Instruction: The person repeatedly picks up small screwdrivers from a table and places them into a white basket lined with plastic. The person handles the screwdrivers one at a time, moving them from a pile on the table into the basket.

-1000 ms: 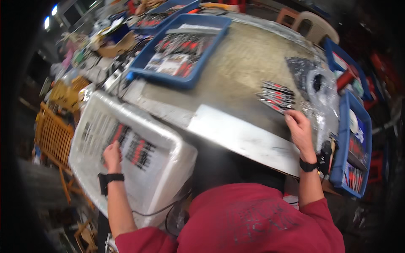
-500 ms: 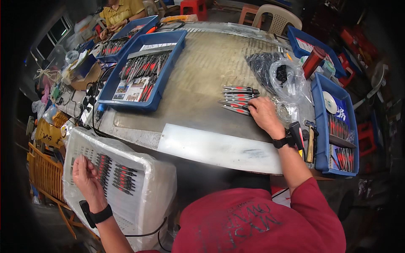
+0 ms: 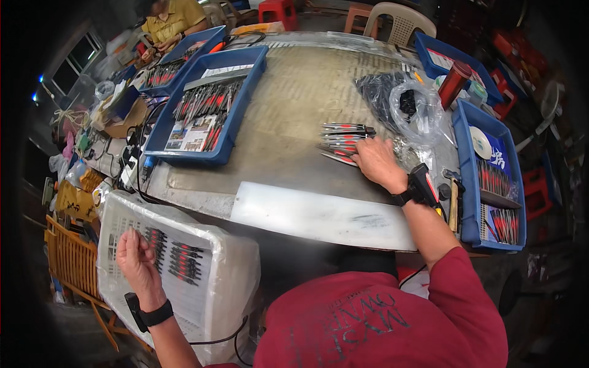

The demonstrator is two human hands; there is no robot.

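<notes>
My right hand lies at the right end of a small row of grey and red pens on the table. Its fingers are bent down over the nearest pens, and the fingertips are partly hidden. Off to the left, my left hand is raised over a white plastic crate lined with clear film. The left fingers are curled together; whatever they may hold cannot be made out. Inside the crate, two rows of black and red pen parts lie beside the hand.
Blue trays of pens stand on the table at left and right. A white board lines the front edge. Clear bags, a red cylinder and a hammer lie at right. Another person sits at the far left.
My right hand has shifted slightly left over the pens, and the nearest pen now lies at a different slant. My left hand stays raised over the crate, its fingers curled. The whole view has shifted slightly.
</notes>
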